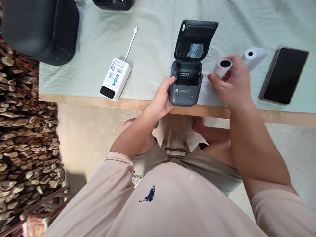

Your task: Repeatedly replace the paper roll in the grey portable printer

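Note:
My left hand [163, 97] grips the left side of a small dark grey label printer [185, 95] near the table's front edge, its thumb on the rim. The printer's lid [195, 41] stands raised, and its paper bay shows no roll inside. To the right of the printer, my right hand [233, 80] holds a small white paper roll [223, 68] between thumb and fingers, apart from the printer. The roll's dark ribbed core end faces up. Just behind that hand lies a second white paper roll [255, 57] with a black core hole, partly hidden by the fingers.
A black-screened phone [284, 76] lies at the right. To the left are a white power bank [116, 79] with a short cable and a large black case [41, 29]. A black object [113, 3] is cut off at the top. The pale cloth [153, 42] has wrinkles.

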`<state>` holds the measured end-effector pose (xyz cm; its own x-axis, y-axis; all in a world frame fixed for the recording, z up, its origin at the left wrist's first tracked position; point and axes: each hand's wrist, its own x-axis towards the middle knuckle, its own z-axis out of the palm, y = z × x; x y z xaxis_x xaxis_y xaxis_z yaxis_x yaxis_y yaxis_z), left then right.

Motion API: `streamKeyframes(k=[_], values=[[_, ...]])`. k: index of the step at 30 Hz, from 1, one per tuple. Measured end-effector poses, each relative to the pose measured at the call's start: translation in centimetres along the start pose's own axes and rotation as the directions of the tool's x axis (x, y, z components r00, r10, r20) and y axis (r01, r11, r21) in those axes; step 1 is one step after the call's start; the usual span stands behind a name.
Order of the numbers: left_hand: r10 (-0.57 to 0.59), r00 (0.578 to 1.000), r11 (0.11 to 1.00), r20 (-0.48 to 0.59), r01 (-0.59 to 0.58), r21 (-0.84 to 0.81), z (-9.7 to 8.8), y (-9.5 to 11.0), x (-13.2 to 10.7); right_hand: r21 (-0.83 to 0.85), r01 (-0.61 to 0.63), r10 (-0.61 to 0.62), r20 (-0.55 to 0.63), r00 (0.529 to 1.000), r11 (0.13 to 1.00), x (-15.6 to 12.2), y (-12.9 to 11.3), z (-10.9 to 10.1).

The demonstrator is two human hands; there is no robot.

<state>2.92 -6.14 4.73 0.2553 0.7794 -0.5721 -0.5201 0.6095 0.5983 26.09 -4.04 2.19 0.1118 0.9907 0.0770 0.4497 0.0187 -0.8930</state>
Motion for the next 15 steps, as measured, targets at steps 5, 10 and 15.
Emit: streamKeyframes(k=[5, 10, 15], values=[[-0.003, 1.000, 1.000, 0.006, 0.002, 0.009, -0.1, -0.1, 0.1, -0.290, -0.021, 0.020, -0.005, 1.000, 0.957, -0.6, -1.7, -0.2], [-0.019, 1.000, 1.000, -0.014, 0.019, -0.013, -0.1, 0.0, 0.1, -0.331, -0.050, 0.064, 0.029, 0.998, 0.942, -1.2, -2.2, 0.2], [-0.019, 1.000, 1.000, -0.014, 0.019, -0.019, -0.2, 0.1, -0.1, -0.368, 0.136, -0.230, -0.227, 0.946, 0.920, -1.2, -1.4, -2.7]])
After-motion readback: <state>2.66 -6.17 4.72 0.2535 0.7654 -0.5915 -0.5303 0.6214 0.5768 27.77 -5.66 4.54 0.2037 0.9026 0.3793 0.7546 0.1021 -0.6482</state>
